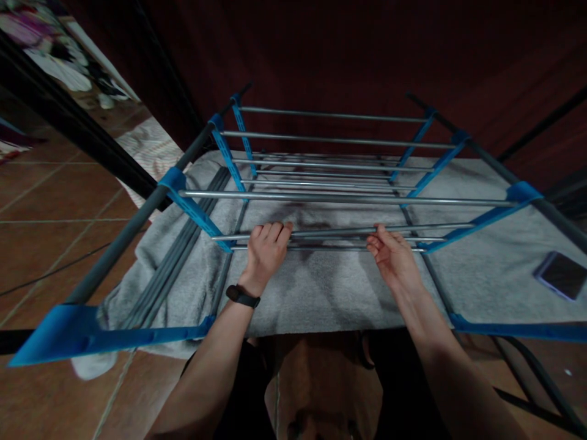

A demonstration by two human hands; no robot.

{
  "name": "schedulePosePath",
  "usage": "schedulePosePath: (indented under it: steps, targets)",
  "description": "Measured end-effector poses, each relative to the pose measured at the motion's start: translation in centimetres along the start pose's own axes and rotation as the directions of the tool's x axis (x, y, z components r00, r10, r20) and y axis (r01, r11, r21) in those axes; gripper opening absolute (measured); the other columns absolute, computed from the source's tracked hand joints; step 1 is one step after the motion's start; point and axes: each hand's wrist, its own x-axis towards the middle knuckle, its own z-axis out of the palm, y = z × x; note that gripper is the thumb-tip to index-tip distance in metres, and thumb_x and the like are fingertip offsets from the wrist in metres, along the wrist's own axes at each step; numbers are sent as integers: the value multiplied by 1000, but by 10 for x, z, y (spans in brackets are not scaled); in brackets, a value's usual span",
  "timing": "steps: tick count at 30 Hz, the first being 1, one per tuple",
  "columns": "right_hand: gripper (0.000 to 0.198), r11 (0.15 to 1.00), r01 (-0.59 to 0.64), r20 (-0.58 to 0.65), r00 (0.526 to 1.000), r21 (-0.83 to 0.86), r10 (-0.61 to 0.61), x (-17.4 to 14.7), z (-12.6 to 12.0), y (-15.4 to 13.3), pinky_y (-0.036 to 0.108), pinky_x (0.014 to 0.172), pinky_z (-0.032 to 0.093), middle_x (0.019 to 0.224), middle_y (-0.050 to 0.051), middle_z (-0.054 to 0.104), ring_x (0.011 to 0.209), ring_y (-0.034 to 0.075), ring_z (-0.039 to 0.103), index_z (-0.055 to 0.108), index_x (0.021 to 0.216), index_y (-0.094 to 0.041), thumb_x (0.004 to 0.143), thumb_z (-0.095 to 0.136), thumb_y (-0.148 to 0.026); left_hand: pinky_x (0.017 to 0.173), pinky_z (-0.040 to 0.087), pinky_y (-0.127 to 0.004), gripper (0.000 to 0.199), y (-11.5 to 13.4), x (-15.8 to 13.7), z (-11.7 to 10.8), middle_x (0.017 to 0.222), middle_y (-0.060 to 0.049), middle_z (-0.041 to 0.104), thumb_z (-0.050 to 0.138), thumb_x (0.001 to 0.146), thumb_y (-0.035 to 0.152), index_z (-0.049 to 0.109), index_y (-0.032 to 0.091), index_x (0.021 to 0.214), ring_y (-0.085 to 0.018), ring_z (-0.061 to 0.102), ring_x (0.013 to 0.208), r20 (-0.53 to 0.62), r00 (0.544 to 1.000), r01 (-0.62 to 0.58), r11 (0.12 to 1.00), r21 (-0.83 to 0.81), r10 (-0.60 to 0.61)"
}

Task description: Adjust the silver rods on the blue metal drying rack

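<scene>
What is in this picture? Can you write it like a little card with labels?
place: tiled floor, dark red curtain behind
main thing: drying rack with metal rods and blue plastic joints
left hand: fingers curled over a low rod
right hand: fingertips on the same rod
under the rack: grey towel spread out flat
on the towel: phone, at the right, screen dark
left wrist: black band

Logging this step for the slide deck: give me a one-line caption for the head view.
Left hand and right hand grip a metal rod of a blue-and-grey drying rack above a grey towel.
</scene>
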Motion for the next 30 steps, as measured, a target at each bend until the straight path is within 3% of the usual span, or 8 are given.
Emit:
schedulePosePath:
  steps: [6,17,30]
  targets:
    - [27,999,33,21,999,-31,-32,3,-2,2,16,54,53,73,-3,70,63,8,65,71,71,-21,62,95,-30,69,33,-40,28,6,1,3,83,-9,66,47,99,24,66,16,118,-24,57,79,39,999,-17,998,-67,20]
    - [31,996,30,30,999,-79,-28,3,0,-1,13,47,51,64,-5,67,56,7,64,74,79,-20,60,96,-32,72,35,-37,27,9,4,3,82,-6,68,53,101,35,67,14,113,-21,58,78,-58,996,-77,993,-92,71]
    - [27,995,14,9,1000,-97,-13,1,3,-6,14,43,51,67,-3,71,50,8,64,71,81,-21,64,93,-25,73,35,-38,30,11,4,0,84,-8,68,47,103,36,66,17,116,-21,60,81,41,998,-48,991,-126,53]
